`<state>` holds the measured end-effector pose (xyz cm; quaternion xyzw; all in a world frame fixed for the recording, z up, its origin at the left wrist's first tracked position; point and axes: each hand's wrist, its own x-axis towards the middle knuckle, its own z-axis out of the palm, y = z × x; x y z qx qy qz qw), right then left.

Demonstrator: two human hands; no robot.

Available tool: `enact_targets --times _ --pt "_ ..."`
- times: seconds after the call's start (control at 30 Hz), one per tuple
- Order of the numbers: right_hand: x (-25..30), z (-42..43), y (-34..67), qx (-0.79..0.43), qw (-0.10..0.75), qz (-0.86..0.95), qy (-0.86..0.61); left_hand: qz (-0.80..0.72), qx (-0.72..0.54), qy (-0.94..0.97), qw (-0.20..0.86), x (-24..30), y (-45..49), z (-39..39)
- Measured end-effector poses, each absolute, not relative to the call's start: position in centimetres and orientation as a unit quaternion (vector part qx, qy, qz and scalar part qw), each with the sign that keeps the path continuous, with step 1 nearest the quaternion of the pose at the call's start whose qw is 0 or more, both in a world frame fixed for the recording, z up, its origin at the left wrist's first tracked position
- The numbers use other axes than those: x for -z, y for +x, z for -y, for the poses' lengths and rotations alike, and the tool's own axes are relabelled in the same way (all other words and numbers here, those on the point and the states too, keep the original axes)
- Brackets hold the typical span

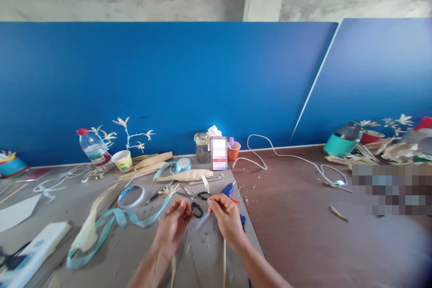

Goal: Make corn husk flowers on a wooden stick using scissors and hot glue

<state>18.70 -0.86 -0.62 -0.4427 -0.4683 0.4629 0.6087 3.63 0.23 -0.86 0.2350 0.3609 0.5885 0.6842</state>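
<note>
My left hand [173, 225] and my right hand [227, 218] are held close together over the grey table [141, 252], fingers pinched. Between them runs a thin pale strip or stick [204, 221]; what the left fingers pinch is too small to name. A thin wooden stick [224, 261] runs down from under my right hand. Black-handled scissors [199, 202] lie just beyond my fingers. A blue glue gun [227, 190] lies behind my right hand. A light blue ribbon [111, 225] trails to the left.
A water bottle [92, 147], a yellow cup with a flowered twig [123, 159], tape rolls [131, 195], dried husks [185, 174], a jar [201, 147] and an orange cup [234, 150] stand behind. A white cable [286, 157] crosses the brown table [303, 234]. Blue panels back the tables.
</note>
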Motion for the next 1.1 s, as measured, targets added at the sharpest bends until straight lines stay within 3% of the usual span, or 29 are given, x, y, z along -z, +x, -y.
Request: enact_targets --times 0.17,0.77,1.1 --pt "0.5 1.1 18.7 -0.392 0.583 0.518 -0.488 -0.397 -0.589 0.309 0.633 0.6 4.1 0.0" --pt "1.5 1.2 18.0 -0.346 0.569 0.558 -0.494 -0.484 -0.519 0.560 0.427 0.9 4.3 0.7" --pt "1.0 1.7 17.5 -0.389 0.556 0.585 -0.444 -0.429 -0.520 0.540 0.504 1.3 4.8 1.0"
